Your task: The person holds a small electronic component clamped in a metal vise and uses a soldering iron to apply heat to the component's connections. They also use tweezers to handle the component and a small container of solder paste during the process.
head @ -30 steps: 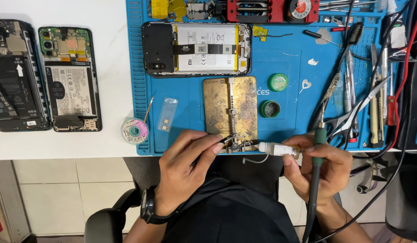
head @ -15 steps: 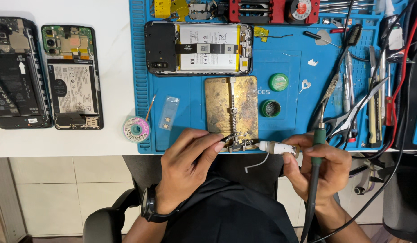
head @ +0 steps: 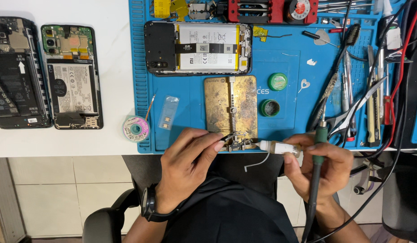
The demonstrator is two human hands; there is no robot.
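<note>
Seen from above, at the near edge of a blue work mat (head: 195, 112) on a white table (head: 60, 141). Left hand (head: 186, 168), wristwatch (head: 150, 204) on the wrist, fingers curled and pinched on a pair of tweezers (head: 227, 137), tips aimed at a small circuit part (head: 239, 145) clamped at the bottom of a brass-coloured holder plate (head: 231, 108). Right hand (head: 321, 168) closed around two things at once: a small white syringe-like tube (head: 276, 147), nozzle lying just beside the part, and a green-handled soldering iron (head: 318, 148) standing upright between the fingers (its cable dropping toward the lap). A short white strip (head: 258, 162) hanging off the mat edge below the tube.

Above the plate, an opened phone (head: 199, 47) with battery exposed, lying crosswise. Right of the plate, two small round tins (head: 277, 82), one green-lidded, one open and dark. Left of the plate, a small clear packet (head: 168, 112) and, on the mat's edge, a spool of solder wick (head: 135, 129). Farther left on the bare table, well apart from the hands, two more opened phones (head: 73, 76), side by side, upright. Along the right side of the mat, a crowd of pliers, tweezers and drivers (head: 366, 99), with red and black cables (head: 399, 81) crossing over them. At the top edge, a red fixture (head: 271, 10), only partly in view.
</note>
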